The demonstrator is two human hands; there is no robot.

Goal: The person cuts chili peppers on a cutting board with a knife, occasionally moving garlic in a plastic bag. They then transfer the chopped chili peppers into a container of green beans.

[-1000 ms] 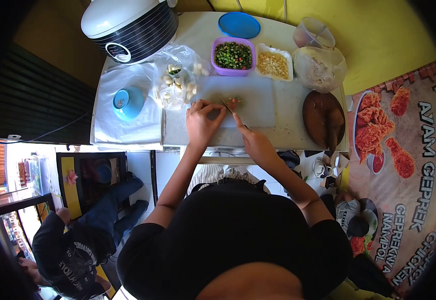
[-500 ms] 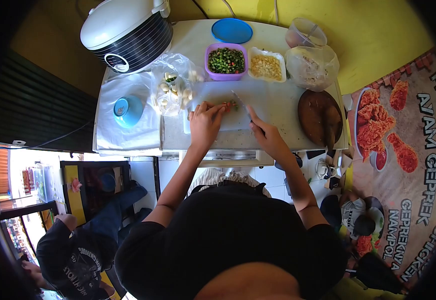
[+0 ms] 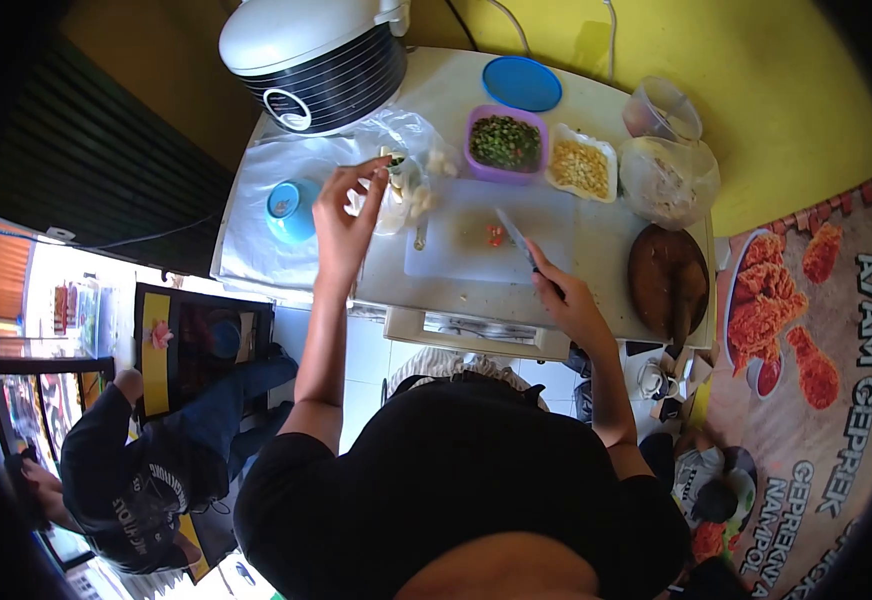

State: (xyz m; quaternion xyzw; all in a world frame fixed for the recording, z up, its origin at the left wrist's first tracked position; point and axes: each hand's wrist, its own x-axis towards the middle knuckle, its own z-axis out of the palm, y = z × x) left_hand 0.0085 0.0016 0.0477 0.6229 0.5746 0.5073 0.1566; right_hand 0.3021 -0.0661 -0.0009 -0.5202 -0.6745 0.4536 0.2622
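My left hand [image 3: 346,210] is raised over the clear plastic bag of peeled garlic cloves [image 3: 393,205], thumb and forefinger apart at a small green piece [image 3: 396,162] among the cloves. In my right hand [image 3: 568,300] is a knife [image 3: 518,240], its blade angled up and left above the translucent cutting board [image 3: 456,260]. Small chopped red bits [image 3: 496,235] lie on the board beside the blade. Behind the board stand a purple tub of chopped green chillies [image 3: 506,143] and a white tray of chopped pale pieces [image 3: 582,163].
A rice cooker [image 3: 321,75] stands at the back left, with a blue bowl [image 3: 292,210] in front. On the right are a filled plastic bag [image 3: 670,180] and a brown mortar with pestle [image 3: 666,280]. A blue lid [image 3: 522,83] lies behind. Another person [image 3: 146,470] is at lower left.
My left hand has left the red pieces on the board and moved left to the garlic bag. The knife stays in my right hand over the board. The view has shifted.
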